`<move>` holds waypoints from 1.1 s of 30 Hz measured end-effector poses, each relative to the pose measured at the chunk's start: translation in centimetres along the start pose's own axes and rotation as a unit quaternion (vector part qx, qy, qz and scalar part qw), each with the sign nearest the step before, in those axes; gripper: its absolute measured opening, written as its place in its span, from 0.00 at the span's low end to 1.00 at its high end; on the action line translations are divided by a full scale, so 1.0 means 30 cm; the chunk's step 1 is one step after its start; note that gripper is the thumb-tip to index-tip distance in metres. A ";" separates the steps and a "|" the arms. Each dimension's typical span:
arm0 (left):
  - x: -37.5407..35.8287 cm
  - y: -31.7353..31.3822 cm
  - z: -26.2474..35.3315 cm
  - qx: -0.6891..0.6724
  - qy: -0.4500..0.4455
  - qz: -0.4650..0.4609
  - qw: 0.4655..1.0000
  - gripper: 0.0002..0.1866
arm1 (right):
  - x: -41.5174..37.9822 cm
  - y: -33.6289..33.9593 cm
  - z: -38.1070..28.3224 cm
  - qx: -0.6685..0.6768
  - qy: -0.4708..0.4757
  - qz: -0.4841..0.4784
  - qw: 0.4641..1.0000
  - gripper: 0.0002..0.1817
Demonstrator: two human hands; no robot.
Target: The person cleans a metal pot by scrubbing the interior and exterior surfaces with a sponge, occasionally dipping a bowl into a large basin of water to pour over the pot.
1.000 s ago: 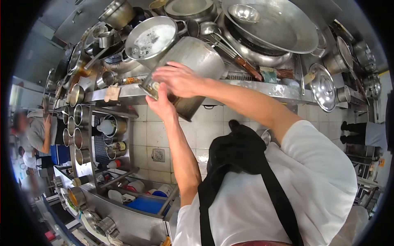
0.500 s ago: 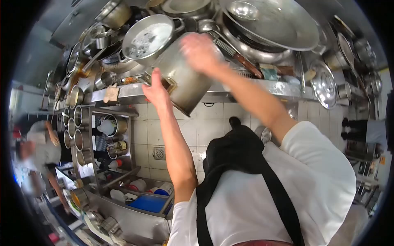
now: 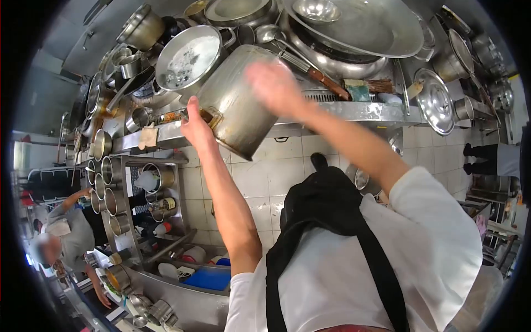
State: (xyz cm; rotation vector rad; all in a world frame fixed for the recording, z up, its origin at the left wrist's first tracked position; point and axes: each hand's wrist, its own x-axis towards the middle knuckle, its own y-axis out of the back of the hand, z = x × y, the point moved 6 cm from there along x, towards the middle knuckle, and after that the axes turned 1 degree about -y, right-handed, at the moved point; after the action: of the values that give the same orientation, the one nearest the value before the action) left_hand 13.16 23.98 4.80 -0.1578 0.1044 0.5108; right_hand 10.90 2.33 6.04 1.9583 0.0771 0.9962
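Note:
A large, stained metal pot (image 3: 240,105) lies tilted on its side over the sink edge, its rim toward me. My left hand (image 3: 197,126) is wrapped round the pot's handle (image 3: 212,117) on the left, thumb up. Over the upper right side of the pot is my right hand (image 3: 274,86), smeared by motion, so its fingers and anything in them cannot be made out. Just left of the pot sits a pan (image 3: 188,58) with foamy water and dark bits. A wooden-handled tool (image 3: 329,84) lies to the right of my right hand.
A huge wok (image 3: 381,33) with a metal bowl (image 3: 316,10) stands at the back. A shiny lid (image 3: 435,102) leans at the right. Stacked pots (image 3: 115,201) fill a rack at the left. One person (image 3: 74,229) is at far left, another (image 3: 500,160) at far right.
The pot has tipped a little more upright and shifted slightly left with my left hand. My right hand is still blurred over it. The person at left has changed posture.

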 end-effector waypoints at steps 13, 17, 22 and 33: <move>-0.097 -0.097 0.024 0.093 -0.140 0.008 0.986 0.23 | 0.096 0.085 0.241 -0.116 -0.210 0.047 0.970 0.28; -0.099 -0.083 0.030 0.067 -0.121 -0.035 0.990 0.25 | 0.049 0.130 0.150 -0.163 -0.123 -0.077 0.976 0.24; -0.103 -0.109 -0.007 0.118 -0.143 0.034 0.982 0.25 | -0.002 -0.062 -0.033 -0.067 -0.118 -0.015 0.991 0.24; -0.229 -0.031 0.003 0.110 -0.171 -0.010 0.979 0.29 | -0.010 0.035 0.067 -0.085 -0.011 0.006 0.996 0.26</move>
State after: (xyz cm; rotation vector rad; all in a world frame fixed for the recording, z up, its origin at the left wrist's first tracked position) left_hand 7.65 19.91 5.94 0.1456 -0.1773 0.4968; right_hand 11.70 0.18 6.12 1.8161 -0.0310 0.9568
